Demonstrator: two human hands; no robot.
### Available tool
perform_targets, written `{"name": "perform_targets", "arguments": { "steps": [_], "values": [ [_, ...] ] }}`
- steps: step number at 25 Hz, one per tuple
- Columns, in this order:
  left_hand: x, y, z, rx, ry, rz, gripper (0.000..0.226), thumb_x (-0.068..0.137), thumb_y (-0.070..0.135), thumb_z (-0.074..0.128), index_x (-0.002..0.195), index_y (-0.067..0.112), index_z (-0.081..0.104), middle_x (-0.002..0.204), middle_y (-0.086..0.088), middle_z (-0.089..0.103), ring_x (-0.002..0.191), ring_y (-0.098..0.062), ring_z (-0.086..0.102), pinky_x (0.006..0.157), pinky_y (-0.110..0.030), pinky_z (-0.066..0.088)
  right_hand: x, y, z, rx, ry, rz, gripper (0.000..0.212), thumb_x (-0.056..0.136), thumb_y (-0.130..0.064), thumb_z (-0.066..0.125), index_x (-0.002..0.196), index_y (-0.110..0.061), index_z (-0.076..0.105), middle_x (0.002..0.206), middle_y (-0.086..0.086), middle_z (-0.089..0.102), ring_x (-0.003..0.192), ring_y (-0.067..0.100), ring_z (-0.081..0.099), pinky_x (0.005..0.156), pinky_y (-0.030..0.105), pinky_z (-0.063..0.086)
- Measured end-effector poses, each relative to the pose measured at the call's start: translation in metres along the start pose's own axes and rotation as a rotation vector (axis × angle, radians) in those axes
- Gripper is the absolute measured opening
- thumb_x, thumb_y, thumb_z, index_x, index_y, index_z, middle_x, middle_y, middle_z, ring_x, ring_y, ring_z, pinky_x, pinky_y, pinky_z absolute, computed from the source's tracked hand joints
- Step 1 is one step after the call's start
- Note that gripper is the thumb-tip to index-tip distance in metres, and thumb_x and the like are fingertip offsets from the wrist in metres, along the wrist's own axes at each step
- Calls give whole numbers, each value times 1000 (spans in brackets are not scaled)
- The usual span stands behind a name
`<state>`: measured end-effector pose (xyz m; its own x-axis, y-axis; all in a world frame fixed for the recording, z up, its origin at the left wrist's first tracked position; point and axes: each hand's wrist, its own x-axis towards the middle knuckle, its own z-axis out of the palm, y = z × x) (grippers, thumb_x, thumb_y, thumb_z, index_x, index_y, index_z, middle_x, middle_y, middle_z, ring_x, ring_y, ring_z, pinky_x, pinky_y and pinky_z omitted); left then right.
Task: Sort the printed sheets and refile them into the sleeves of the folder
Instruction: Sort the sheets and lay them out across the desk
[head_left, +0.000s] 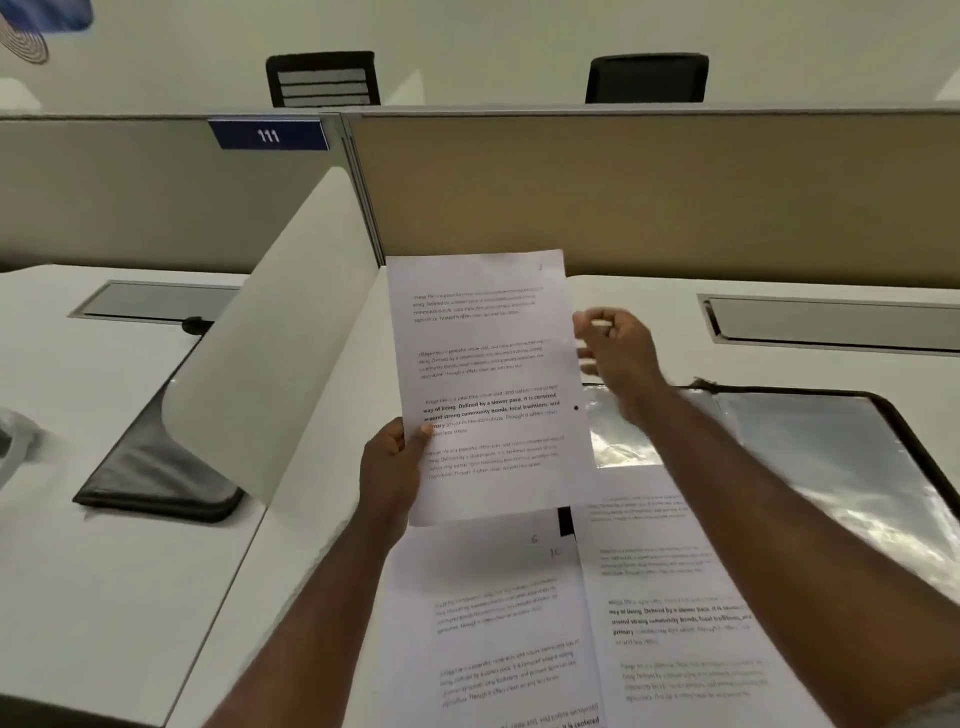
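Observation:
My left hand (392, 470) pinches the lower left edge of a printed sheet (488, 384) and holds it upright above the desk. My right hand (618, 353) hovers just off the sheet's right edge, blurred, fingers loosely bent, holding nothing. Below, two more printed sheets lie on the desk: one (493, 623) under the raised page, another (675, 597) to its right. The open folder (852, 441) with shiny clear sleeves lies at the right, partly under my right forearm.
A white divider panel (270, 353) slants between two desks. A second black folder (156, 473) lies on the left desk. Tan partitions (675, 192) close the back, with two black chairs beyond. Cable trays sit in both desktops.

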<state>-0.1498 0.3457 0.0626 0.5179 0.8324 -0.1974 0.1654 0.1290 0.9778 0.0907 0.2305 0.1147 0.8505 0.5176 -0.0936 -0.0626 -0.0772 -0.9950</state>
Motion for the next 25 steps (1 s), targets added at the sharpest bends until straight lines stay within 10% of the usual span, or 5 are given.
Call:
{"name": "perform_targets", "arguments": {
  "steps": [8, 16, 25],
  "values": [
    [55, -7, -9, 74, 36, -61, 14, 95, 20, 61, 102, 12, 70, 97, -5, 75, 90, -29, 72, 85, -51, 57, -58, 86, 13, -107, -228, 317, 13, 91, -25, 66, 102, -19, 68, 102, 1, 73, 87, 18, 71, 60, 23, 54],
    [109, -18, -21, 172, 113, -3, 10, 97, 30, 59, 90, 24, 64, 90, 5, 70, 81, -19, 65, 66, -30, 49, -23, 108, 59, -107, -163, 397, 12, 96, -18, 58, 98, -8, 65, 88, 8, 70, 51, 11, 61, 47, 25, 42],
    [126, -105, -87, 846, 37, 184, 78, 90, 66, 43, 153, 24, 24, 159, 9, 23, 147, -8, 17, 119, -29, 13, 72, 119, 126, -132, -143, 369, 16, 95, -18, 59, 91, -4, 64, 81, 8, 65, 50, 12, 59, 40, 20, 40]
  ]
}}
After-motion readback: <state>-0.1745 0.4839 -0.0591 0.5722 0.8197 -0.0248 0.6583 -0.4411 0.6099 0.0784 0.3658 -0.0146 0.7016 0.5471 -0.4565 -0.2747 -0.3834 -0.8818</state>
